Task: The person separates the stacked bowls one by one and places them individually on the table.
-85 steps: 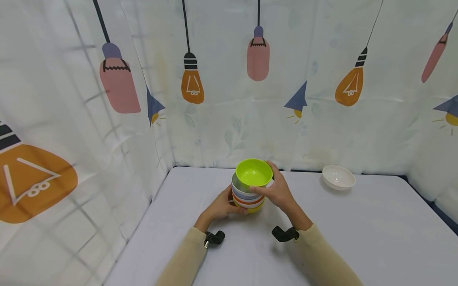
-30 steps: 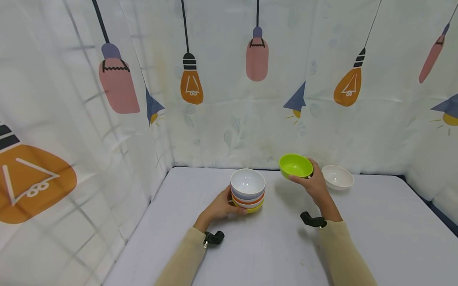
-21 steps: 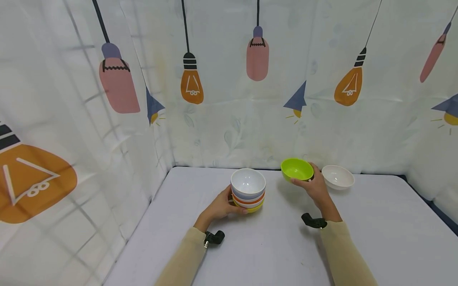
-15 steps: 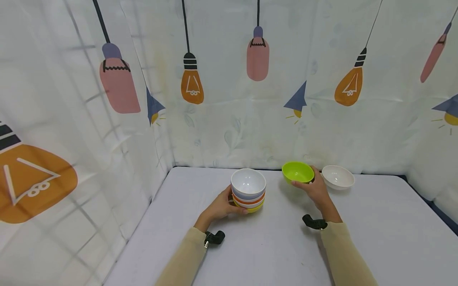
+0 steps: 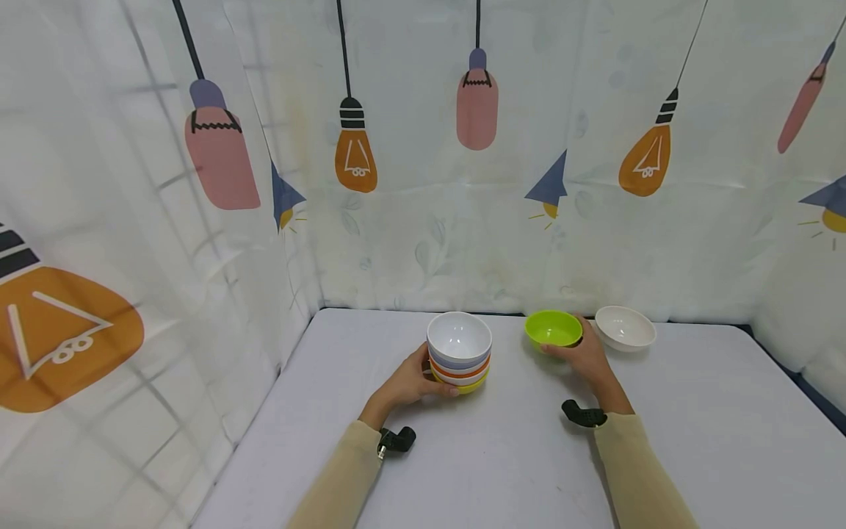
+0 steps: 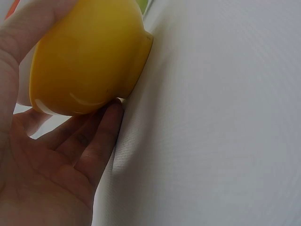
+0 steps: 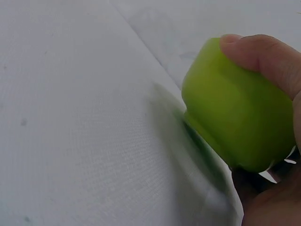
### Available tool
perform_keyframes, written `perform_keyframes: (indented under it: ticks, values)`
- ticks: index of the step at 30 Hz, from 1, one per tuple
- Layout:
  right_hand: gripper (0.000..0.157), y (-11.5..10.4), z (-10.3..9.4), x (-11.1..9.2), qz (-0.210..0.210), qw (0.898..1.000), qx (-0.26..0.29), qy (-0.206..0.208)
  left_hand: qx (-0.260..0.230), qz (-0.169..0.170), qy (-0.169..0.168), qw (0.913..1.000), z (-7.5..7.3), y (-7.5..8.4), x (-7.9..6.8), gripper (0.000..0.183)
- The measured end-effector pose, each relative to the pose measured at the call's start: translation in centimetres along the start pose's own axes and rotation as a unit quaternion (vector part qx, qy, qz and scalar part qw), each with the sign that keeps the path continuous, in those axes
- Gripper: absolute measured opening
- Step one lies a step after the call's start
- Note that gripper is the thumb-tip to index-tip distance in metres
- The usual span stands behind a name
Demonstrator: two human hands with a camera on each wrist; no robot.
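A stack of nested bowls stands on the table, white inside at the top, with bluish and orange bands below and a yellow bowl at the bottom. My left hand grips the stack low on its left side, thumb in front and fingers round the back. To the right, my right hand pinches a lime green bowl by its right side, the thumb near the rim. In the right wrist view the green bowl's foot is tilted very close to the table; whether it touches I cannot tell.
A white bowl sits near the back edge, just right of my right hand. The white-covered table meets a curtain printed with lamps at the back. Another curtain side hangs along the left.
My right hand has taken the green bowl off the top of the stack, carried it right and then lowered it toward the table. The left hand has stayed on the stack.
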State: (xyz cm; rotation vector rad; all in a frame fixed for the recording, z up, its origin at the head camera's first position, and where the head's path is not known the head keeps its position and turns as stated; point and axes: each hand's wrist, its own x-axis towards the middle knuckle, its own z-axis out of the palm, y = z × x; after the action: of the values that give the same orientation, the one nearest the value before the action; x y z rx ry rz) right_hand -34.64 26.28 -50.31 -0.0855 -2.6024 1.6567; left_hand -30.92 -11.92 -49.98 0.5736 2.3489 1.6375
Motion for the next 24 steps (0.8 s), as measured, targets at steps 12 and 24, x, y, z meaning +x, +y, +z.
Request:
perform_keyframes:
  ticks: [12,24]
  values:
    - [0.118,0.43,-0.47,-0.20,0.000,1.000,-0.011,-0.003,0.001,0.002,-0.001,1.0000,-0.01,0.10,-0.06,0.096]
    - [0.114,0.24,-0.63,-0.50,0.019,1.000,0.009,0.003,0.001,0.004,0.002,1.0000,0.07,-0.16,0.05,0.096]
